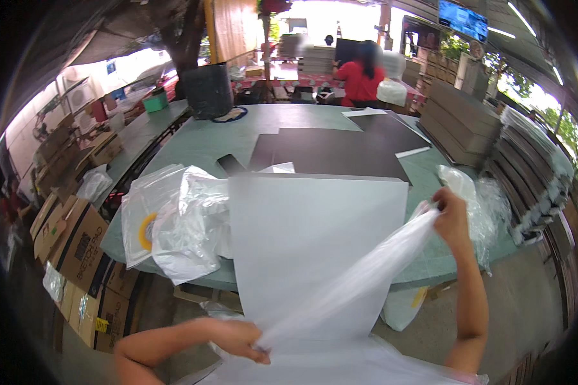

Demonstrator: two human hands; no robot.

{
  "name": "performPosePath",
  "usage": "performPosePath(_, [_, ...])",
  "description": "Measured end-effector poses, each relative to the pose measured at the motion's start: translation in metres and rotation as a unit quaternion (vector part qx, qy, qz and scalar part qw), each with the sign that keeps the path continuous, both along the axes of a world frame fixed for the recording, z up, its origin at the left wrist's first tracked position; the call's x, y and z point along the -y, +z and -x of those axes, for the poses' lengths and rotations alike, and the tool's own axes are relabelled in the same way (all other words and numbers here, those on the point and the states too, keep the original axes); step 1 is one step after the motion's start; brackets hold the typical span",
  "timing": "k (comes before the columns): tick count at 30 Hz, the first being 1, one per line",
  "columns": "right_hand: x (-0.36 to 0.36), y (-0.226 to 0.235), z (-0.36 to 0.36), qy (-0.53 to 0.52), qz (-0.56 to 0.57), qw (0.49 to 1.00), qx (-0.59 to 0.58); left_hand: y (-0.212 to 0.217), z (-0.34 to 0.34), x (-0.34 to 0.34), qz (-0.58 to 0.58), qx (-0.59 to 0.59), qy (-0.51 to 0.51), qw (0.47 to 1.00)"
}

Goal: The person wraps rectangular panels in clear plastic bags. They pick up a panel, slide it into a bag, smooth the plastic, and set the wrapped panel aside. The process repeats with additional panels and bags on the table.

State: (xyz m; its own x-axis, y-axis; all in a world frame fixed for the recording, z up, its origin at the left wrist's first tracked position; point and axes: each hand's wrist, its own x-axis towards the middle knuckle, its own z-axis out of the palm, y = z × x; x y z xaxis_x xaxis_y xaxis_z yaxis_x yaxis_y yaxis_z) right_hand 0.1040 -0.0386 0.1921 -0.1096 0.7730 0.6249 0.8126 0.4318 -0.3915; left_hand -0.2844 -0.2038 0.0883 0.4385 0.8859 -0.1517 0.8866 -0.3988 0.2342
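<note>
The person's left hand [241,340] and right hand [451,215] were each closed on translucent plastic film [359,269]. Its gathered length slanted between them across the white board [315,218], from the left grip, nearer the body, to the right, beside the board's far right corner.

**Daylight floods the open-sided workshop!**

Brilliant light pours in at the far end, bleaching the view beyond, while tube lights [522,19] glow at upper right beside a blue-lit screen [462,21]. Greenery [575,131] peeps in on the right; a pale wall [48,102] stands left. Centre stage, a broad green tabletop [186,138], a long side table [138,151] to its left, plain grey floor [501,308] below!
</note>
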Motion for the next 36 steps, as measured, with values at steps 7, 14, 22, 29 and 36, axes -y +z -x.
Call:
performPosePath(7, [0.004, -0.039, 0.053, 0.1, 0.19, 0.971, 0.102, 0.031, 0.129, -0.094, -0.397, 0.16, 0.375, 0.823])
performPosePath(14, [-0.062, -0.05, 0.013, 0.106, 0.085, 0.99, -0.039, 0.07, 0.059, -0.131, -0.289, 0.194, 0.21, 0.914])
performPosePath(22, [-0.002, -0.029, -0.002, 0.05, -0.087, 0.995, 0.011, 0.072, 0.045, -0.102, -0.319, 0.174, 0.207, 0.909])
performPosePath(29, [0.019, -0.005, -0.029, 0.156, 0.054, 0.971, -0.173, 0.102, 0.06, -0.114, -0.262, 0.327, 0.159, 0.894])
performPosePath(36, [0.016, -0.061, -0.063, 0.342, 0.413, 0.718, -0.443, 0.064, 0.123, -0.072, 0.145, 0.4, 0.116, 0.898])
